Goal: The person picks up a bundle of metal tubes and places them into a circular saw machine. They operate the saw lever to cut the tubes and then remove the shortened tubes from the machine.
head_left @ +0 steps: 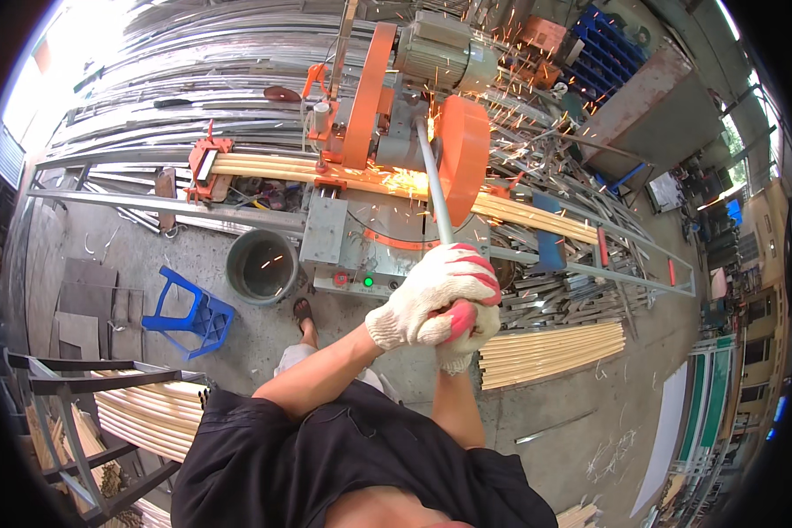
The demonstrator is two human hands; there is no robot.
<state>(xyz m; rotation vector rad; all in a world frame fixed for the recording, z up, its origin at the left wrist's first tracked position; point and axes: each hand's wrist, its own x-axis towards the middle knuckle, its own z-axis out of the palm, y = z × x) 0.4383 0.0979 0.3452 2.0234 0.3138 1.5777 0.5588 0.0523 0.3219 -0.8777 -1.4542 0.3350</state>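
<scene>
Both my hands wear white knit gloves with red-coated fingers, closed one against the other at the near end of a grey metal lever. My left hand wraps it from the left; my right hand is partly covered by it. The lever runs up to a cut-off saw with an orange guard and a grey motor. Sparks spray from the saw around several light-coloured tubes lying side by side across it. An orange clamp stands at the tubes' left end. The blade itself is hidden by guard and glare.
A green light glows on the saw's base. At its left stand a dark bucket and a blue plastic stool. Tube stacks lie at right and on a metal rack at lower left. Metal offcuts litter the floor behind.
</scene>
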